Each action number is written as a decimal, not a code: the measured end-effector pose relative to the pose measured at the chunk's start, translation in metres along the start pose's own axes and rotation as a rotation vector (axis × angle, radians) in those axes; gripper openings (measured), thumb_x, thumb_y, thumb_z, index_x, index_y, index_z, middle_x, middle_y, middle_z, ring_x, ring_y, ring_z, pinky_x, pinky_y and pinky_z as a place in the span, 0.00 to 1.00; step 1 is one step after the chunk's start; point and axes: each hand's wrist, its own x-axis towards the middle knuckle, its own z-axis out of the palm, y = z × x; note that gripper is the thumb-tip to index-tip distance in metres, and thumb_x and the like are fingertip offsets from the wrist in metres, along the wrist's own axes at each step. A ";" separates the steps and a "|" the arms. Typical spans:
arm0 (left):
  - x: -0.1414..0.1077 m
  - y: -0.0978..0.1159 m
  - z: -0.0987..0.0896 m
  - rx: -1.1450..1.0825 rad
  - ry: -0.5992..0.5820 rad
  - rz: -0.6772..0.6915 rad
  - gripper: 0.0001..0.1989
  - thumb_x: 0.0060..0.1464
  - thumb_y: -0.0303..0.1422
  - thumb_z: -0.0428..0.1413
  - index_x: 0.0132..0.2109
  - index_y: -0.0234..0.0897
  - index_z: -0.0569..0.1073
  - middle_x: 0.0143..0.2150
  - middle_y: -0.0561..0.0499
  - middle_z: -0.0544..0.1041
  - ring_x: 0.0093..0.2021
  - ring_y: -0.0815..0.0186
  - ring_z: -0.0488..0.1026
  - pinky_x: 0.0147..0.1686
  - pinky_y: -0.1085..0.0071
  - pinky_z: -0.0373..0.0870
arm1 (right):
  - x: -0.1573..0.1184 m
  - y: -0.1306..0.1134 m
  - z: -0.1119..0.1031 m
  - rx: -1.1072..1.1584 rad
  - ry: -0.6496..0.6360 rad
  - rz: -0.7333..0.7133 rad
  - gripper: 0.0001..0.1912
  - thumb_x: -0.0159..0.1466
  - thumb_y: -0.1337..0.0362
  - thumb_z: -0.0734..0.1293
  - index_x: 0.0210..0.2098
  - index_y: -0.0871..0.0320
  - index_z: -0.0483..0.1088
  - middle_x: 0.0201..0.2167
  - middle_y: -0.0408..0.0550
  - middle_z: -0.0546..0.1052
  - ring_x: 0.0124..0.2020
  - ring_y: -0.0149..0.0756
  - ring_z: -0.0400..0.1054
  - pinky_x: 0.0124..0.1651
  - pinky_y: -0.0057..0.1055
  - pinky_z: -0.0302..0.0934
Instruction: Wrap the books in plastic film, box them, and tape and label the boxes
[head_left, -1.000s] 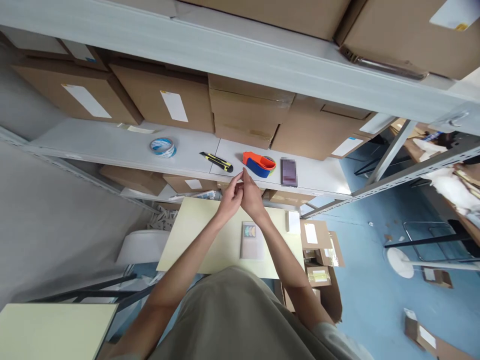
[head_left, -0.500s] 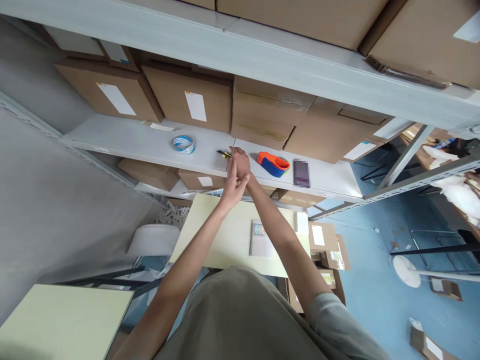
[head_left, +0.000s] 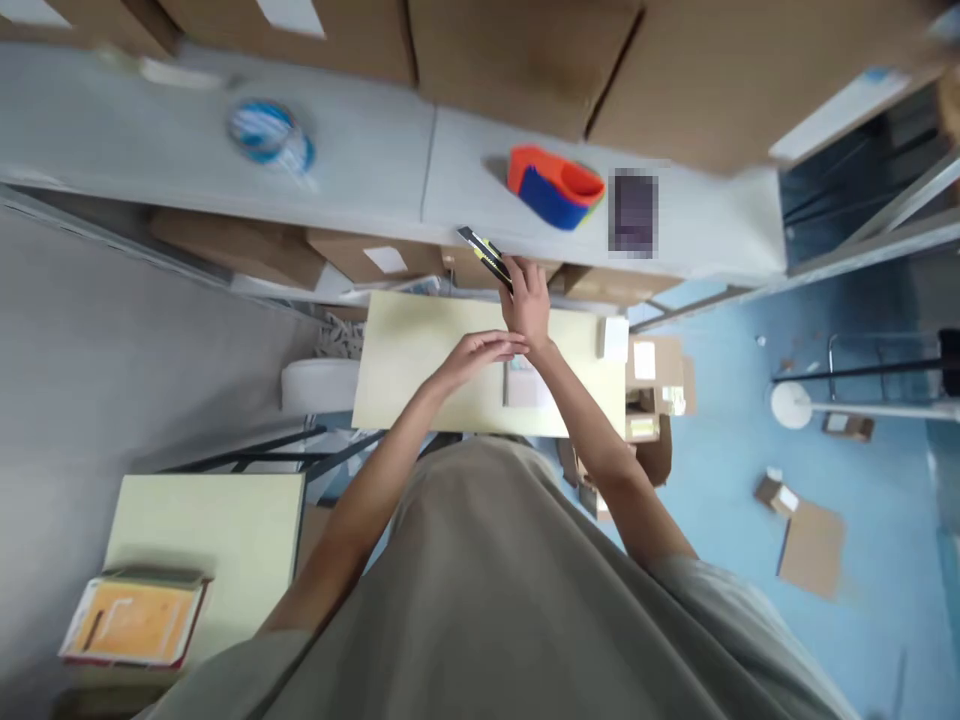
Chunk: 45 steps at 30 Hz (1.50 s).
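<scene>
A pale yellow table [head_left: 405, 370] stands in front of a person in a grey-green shirt [head_left: 480, 580], seen from the wearer's own head. Beyond the table runs a pale grey shelf [head_left: 360, 150], bearing a row of brown boxes [head_left: 510, 60], a blue-and-white tape roll [head_left: 262, 130], an orange-and-blue holder [head_left: 555, 190] and a dark pixelated rectangle [head_left: 634, 212]. On the table are a white box [head_left: 615, 340] near its far right corner and a flat packet [head_left: 523, 388], partly hidden by the hands. Left of the table are a white chair [head_left: 319, 385] and, nearer the person, a second table [head_left: 225, 520] with a stack of books [head_left: 135, 615]. To its right, cartons [head_left: 652, 370] sit close by on a blue floor [head_left: 712, 440]. The black-and-yellow knife [head_left: 487, 258] is held above the table's far edge, in the gap before the shelf. Its long axis lies diagonally, the blade end pointing away and to the left, the handle end running back to the right hand [head_left: 527, 305], whose fingers are closed around it. The left hand [head_left: 480, 355] is open over the table, fingers extended together, their tips at the right wrist; whether they touch it is unclear.
</scene>
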 end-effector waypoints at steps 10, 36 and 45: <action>0.005 -0.194 0.018 0.263 0.179 -0.612 0.16 0.58 0.36 0.61 0.51 0.33 0.77 0.49 0.38 0.82 0.46 0.56 0.82 0.50 0.58 0.77 | -0.213 0.095 0.038 0.160 -0.122 0.485 0.30 0.77 0.57 0.60 0.74 0.62 0.61 0.64 0.67 0.71 0.67 0.52 0.66 0.70 0.51 0.65; 0.055 -0.192 -0.044 1.013 -0.141 -0.127 0.31 0.62 0.28 0.53 0.71 0.33 0.70 0.80 0.39 0.60 0.79 0.45 0.53 0.76 0.42 0.57 | -0.137 0.089 0.124 -0.021 -0.559 0.522 0.35 0.74 0.65 0.57 0.79 0.55 0.54 0.61 0.61 0.75 0.53 0.52 0.77 0.57 0.48 0.73; 0.061 -0.195 -0.051 1.056 -0.174 -0.123 0.32 0.59 0.23 0.54 0.70 0.38 0.72 0.80 0.43 0.59 0.79 0.46 0.54 0.74 0.45 0.60 | -0.139 0.079 0.133 -0.045 -0.552 0.540 0.35 0.74 0.66 0.57 0.79 0.56 0.54 0.61 0.62 0.74 0.53 0.52 0.76 0.57 0.48 0.74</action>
